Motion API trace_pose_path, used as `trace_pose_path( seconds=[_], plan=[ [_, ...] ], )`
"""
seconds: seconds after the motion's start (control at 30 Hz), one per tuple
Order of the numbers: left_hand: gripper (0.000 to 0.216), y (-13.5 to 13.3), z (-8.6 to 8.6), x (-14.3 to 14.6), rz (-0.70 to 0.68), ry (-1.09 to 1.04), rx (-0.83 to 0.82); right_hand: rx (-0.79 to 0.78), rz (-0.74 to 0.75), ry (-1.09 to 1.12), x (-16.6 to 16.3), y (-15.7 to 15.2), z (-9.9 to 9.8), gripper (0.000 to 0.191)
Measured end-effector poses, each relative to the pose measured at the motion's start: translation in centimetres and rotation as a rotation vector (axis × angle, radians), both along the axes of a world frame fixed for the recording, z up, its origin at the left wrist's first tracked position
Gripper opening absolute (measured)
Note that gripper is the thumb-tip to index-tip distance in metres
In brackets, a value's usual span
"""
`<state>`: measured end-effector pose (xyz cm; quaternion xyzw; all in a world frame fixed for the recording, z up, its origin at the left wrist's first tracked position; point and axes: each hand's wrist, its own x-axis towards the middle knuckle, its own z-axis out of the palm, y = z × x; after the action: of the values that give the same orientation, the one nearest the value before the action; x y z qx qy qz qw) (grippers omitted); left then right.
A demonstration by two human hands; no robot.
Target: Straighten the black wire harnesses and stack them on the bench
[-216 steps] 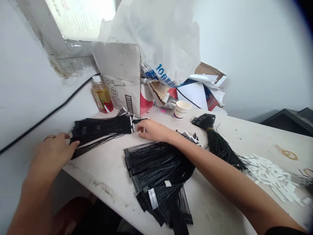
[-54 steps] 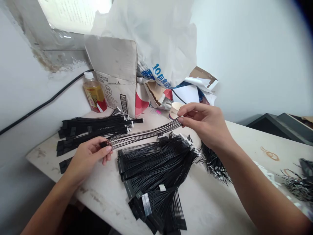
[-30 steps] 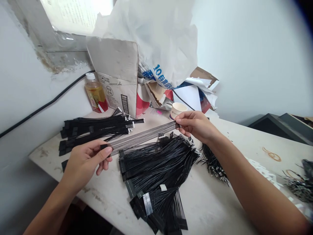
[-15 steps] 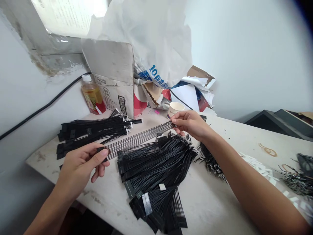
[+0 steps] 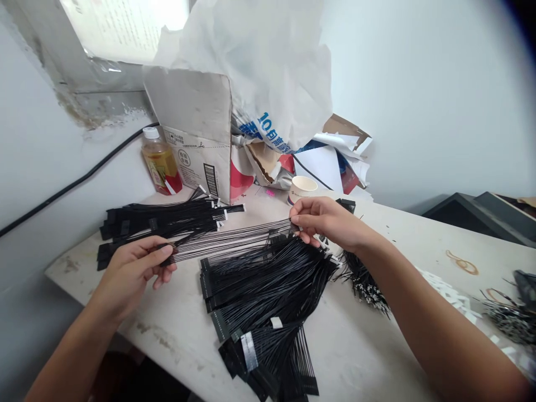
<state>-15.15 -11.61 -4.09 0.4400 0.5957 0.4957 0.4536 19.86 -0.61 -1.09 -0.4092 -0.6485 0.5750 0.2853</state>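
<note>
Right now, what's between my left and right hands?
A black wire harness spans from your left hand to your right hand in the head view.

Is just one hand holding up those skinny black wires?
No, the left hand pinches one end of the black wire harness and the right hand pinches the other.

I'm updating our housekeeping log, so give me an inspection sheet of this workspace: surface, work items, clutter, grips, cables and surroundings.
Surface: pale table, stained and worn along the near edge.
Work items: one wire harness in hand; harness pile nearer the person; harness stack at left rear.
Clutter: bottle, paper cup, cardboard box, plastic bag, scattered white strips.
Grips: left grip and right grip each pinch one end of the wire harness.
Cables: black cable runs along the left wall.
Surroundings: flaking, stained patch below the window.
</note>
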Motion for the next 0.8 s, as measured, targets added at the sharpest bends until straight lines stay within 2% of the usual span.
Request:
trace_pose_path(
  seconds=[0.23, 0.43, 0.63, 0.8],
  plan=[
    [0.026, 0.4, -1.0, -0.8, -0.069, 0.031, 0.017, 0.026, -0.004, -0.094, 0.0, -0.7, 0.6, 0.032],
    [0.033, 0.3, -1.9, -1.4, -0.089, 0.128, -0.006, 0.07, -0.069, -0.014, -0.5, -1.1, 0.7, 0.048],
    [0.018, -0.1, -1.2, -0.4, -0.164, 0.148, -0.033, 0.089, -0.068, 0.043, -1.0, -1.3, 0.5, 0.043],
    [0.021, -0.4, -0.5, 0.8, -0.199, 0.089, -0.051, 0.069, -0.01, 0.099, -1.7, -1.6, 0.3, 0.036]
  ],
)
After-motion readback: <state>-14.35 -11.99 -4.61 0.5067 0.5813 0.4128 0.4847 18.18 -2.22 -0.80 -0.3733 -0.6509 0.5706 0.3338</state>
